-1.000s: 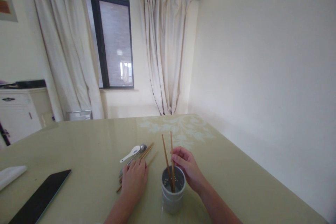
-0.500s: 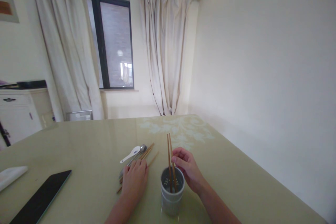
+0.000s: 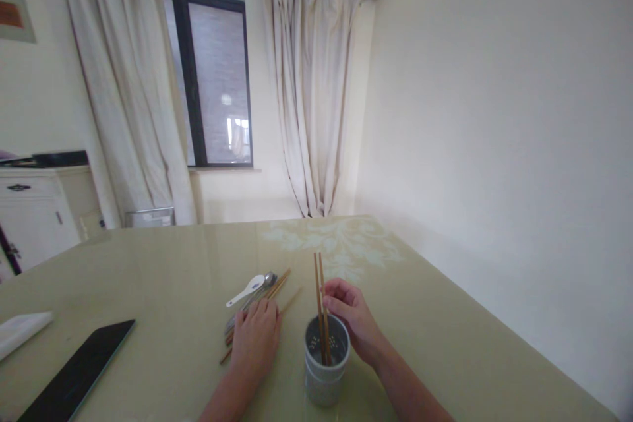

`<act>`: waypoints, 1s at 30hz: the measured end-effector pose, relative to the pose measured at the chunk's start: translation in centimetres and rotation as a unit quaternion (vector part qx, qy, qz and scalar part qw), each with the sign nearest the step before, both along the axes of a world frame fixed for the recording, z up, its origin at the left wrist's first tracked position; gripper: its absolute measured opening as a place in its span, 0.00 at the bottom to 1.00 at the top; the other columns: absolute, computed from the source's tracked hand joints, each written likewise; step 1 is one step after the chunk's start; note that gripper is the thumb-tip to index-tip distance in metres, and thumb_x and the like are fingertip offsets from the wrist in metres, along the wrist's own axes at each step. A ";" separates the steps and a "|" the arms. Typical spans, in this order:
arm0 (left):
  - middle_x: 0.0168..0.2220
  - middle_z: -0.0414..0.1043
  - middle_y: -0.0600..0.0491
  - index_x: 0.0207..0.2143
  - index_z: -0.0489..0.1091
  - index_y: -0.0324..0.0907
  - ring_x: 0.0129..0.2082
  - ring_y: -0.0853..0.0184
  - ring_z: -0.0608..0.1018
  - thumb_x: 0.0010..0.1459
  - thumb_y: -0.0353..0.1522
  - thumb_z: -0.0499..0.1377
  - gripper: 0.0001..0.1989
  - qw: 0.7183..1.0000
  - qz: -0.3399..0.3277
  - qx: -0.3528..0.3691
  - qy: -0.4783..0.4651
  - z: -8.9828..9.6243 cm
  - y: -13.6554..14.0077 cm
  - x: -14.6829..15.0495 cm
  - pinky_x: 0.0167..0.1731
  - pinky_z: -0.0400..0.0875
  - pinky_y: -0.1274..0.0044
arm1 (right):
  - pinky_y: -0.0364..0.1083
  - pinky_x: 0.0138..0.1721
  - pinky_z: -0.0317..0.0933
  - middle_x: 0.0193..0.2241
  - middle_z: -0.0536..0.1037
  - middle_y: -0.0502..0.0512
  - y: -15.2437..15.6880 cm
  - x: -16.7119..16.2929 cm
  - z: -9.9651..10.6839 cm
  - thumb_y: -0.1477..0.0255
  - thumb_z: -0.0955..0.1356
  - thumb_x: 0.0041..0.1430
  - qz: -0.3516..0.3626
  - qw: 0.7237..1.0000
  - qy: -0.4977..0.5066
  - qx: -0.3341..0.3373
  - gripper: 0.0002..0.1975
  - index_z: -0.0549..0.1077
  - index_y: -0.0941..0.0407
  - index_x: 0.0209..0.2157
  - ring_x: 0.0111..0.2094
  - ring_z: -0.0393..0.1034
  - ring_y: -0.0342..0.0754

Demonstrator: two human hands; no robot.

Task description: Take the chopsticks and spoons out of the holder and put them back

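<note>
A grey cylindrical utensil holder (image 3: 324, 388) with holes in its bottom stands on the table. Two wooden chopsticks (image 3: 319, 306) lean upright inside it. My right hand (image 3: 357, 316) is beside the rim, thumb and index finger pinched on the right-hand chopstick. To the left, my left hand (image 3: 256, 336) lies palm down over a bundle of cutlery, its fingers curled round a chopstick (image 3: 291, 301) whose tip sticks out to the right. Under and beyond that hand are several more chopsticks (image 3: 279, 283), a white spoon (image 3: 251, 287) and a metal spoon (image 3: 268, 278). My left fingertips are partly hidden.
A dark flat tablet-like slab (image 3: 79, 369) lies on the table (image 3: 163, 283) at the left, with a white object (image 3: 22, 331) beyond it. A wall (image 3: 494, 145) runs along the table's right side. Curtains (image 3: 316, 92) and a window hang behind.
My left hand and the chopstick under it have shifted slightly right. The holder has moved slightly right, and the chopstick tops stand a little farther apart. My right hand is almost unmoved.
</note>
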State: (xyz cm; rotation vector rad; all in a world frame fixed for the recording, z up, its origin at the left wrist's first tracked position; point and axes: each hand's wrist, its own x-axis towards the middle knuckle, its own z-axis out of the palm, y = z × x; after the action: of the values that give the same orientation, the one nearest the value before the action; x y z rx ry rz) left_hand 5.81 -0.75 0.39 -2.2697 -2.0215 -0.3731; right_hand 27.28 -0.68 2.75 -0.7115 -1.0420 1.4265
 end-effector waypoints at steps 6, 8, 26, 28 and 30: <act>0.44 0.82 0.45 0.44 0.73 0.42 0.47 0.56 0.82 0.74 0.33 0.46 0.16 0.980 -0.077 0.007 -0.184 -0.7 0.4 0.8 0.48 0.72 0.67 | 0.41 0.27 0.55 0.23 0.74 0.47 0.9 0.1 -1.3 0.51 0.81 0.51 -0.019 0.998 -0.059 -0.022 0.23 0.79 0.57 0.29 0.24 0.62 0.41; 0.43 0.82 0.48 0.47 0.72 0.45 0.44 0.59 0.83 0.74 0.37 0.46 0.15 0.954 -0.121 -0.002 -0.273 -1.1 0.2 1.5 0.45 0.73 0.70 | 0.42 0.29 0.57 0.23 0.74 0.48 1.1 0.0 -1.9 0.48 0.80 0.51 -0.030 0.995 -0.087 -0.038 0.25 0.79 0.58 0.27 0.25 0.64 0.43; 0.50 0.82 0.44 0.49 0.79 0.42 0.53 0.53 0.81 0.67 0.23 0.51 0.19 0.991 -0.001 0.135 0.011 -3.2 2.5 -3.1 0.54 0.74 0.63 | 0.45 0.40 0.69 0.36 0.83 0.51 4.2 5.8 -0.8 0.55 0.83 0.42 -0.361 0.926 0.108 0.034 0.25 0.82 0.53 0.39 0.39 0.77 0.48; 0.51 0.82 0.43 0.51 0.79 0.41 0.54 0.53 0.81 0.67 0.22 0.51 0.19 0.991 0.016 0.124 0.044 -3.4 2.3 -3.0 0.54 0.73 0.63 | 0.43 0.37 0.70 0.34 0.83 0.50 4.3 6.2 -0.9 0.56 0.83 0.43 -0.353 0.923 0.150 0.031 0.25 0.83 0.52 0.41 0.36 0.77 0.46; 0.52 0.81 0.43 0.52 0.78 0.41 0.55 0.53 0.80 0.68 0.23 0.50 0.19 0.993 0.021 0.107 0.047 -3.4 2.2 -2.7 0.55 0.73 0.64 | 0.42 0.34 0.70 0.32 0.82 0.48 4.2 6.3 -0.8 0.56 0.83 0.44 -0.348 0.919 0.183 0.039 0.25 0.83 0.51 0.43 0.33 0.75 0.44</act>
State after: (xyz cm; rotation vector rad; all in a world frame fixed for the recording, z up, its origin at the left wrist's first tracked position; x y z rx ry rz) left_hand 3.09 1.43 -2.97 -2.0752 -1.8819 -0.4467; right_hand 33.54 3.56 2.00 -0.6357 -0.4688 0.8402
